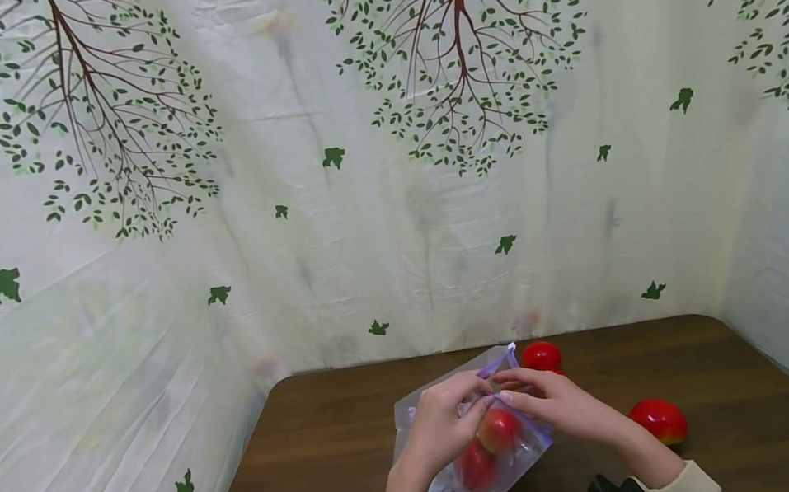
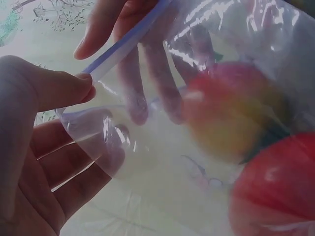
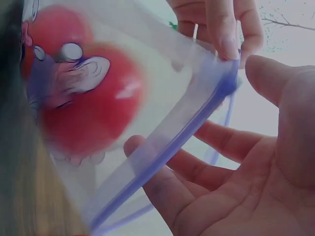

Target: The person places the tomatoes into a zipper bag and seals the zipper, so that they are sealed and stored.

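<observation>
A clear zip bag with a purple closure strip lies at a slant on the table, its mouth parted. Inside are two fruits, a red-and-yellow one and a redder one, both apple-like. My left hand pinches the bag's edge between thumb and fingers at the mouth. Opposite it, my right hand has its fingers extended along the mouth, touching the plastic. In the left wrist view, several right-hand fingers show through the film, with the strip passing between them and the thumb.
A red fruit lies on the brown table beyond my right forearm. Another red fruit sits just behind the bag, near the table's back edge. A leaf-printed white curtain encloses the table behind and at both sides.
</observation>
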Demonstrator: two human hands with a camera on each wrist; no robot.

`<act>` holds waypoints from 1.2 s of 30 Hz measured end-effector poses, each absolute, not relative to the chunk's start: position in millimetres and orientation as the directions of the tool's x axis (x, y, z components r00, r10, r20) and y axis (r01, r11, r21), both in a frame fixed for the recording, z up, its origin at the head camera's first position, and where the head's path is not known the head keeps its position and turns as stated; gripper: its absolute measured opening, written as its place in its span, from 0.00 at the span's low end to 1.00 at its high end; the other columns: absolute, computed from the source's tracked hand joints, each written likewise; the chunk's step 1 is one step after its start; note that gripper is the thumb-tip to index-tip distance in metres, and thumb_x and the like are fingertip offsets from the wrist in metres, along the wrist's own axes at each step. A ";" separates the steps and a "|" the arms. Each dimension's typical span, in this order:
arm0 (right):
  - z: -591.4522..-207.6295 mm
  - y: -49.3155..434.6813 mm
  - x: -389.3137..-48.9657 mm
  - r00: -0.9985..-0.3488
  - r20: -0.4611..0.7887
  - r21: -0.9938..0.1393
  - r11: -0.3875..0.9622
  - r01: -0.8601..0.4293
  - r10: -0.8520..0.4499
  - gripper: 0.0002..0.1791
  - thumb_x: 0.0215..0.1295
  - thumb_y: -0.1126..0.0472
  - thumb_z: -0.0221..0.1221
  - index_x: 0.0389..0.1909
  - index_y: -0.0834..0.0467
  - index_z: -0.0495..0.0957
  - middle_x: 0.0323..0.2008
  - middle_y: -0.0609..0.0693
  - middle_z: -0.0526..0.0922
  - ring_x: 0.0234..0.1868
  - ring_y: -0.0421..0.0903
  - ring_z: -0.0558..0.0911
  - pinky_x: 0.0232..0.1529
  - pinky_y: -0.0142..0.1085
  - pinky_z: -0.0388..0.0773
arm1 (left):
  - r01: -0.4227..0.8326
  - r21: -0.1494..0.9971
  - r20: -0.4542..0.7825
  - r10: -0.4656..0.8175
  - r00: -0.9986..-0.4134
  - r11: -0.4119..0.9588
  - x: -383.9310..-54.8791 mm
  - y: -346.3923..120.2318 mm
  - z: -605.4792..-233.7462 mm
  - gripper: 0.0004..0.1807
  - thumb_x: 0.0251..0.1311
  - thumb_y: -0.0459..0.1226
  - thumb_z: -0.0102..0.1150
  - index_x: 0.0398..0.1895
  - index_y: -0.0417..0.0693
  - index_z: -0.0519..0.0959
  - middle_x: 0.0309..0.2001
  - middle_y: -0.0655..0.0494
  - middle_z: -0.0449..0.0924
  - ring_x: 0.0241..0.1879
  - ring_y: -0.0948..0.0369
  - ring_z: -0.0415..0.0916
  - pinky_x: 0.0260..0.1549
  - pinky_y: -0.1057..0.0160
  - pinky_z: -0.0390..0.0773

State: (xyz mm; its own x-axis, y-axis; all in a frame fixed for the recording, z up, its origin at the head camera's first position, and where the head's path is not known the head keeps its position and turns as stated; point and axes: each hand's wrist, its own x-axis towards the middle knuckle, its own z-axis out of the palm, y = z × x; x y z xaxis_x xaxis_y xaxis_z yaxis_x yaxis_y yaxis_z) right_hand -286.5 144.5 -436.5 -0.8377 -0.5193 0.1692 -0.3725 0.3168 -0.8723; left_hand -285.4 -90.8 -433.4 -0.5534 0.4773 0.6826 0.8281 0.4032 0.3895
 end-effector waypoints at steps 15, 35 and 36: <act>-435.0 148.5 -280.5 -0.845 0.168 -0.894 0.284 -0.347 -0.507 0.23 0.77 0.48 0.52 0.66 0.52 0.74 0.63 0.53 0.77 0.61 0.55 0.77 0.55 0.44 0.79 | 0.822 0.397 0.672 0.480 -0.564 0.409 -286.3 -91.2 -434.8 0.02 0.67 0.36 0.64 0.39 0.55 0.82 0.38 0.68 0.82 0.38 0.75 0.78 0.38 0.74 0.78; -431.8 160.7 -268.2 -0.868 0.235 -0.844 0.352 -0.406 -0.438 0.20 0.72 0.50 0.60 0.60 0.50 0.78 0.59 0.51 0.80 0.56 0.55 0.80 0.47 0.35 0.81 | 0.831 0.373 0.676 0.492 -0.548 0.413 -287.6 -90.8 -436.5 0.01 0.68 0.39 0.64 0.39 0.53 0.82 0.35 0.70 0.79 0.34 0.75 0.75 0.36 0.75 0.77; -431.7 161.4 -267.6 -0.869 0.233 -0.845 0.351 -0.403 -0.436 0.19 0.72 0.50 0.60 0.60 0.50 0.78 0.59 0.51 0.80 0.56 0.55 0.80 0.47 0.34 0.81 | 0.831 0.372 0.676 0.493 -0.548 0.415 -287.7 -90.7 -436.6 0.02 0.68 0.40 0.63 0.39 0.53 0.82 0.35 0.70 0.79 0.34 0.75 0.75 0.36 0.75 0.77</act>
State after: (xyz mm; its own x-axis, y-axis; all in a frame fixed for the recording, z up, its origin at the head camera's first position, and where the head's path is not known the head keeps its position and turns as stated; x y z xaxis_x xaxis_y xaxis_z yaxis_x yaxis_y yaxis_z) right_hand -267.6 161.4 -431.7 -0.8692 -0.4359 0.2335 -0.4032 0.3514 -0.8450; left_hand -287.7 -90.7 -436.6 -0.5484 0.4928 0.6756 0.8306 0.4146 0.3719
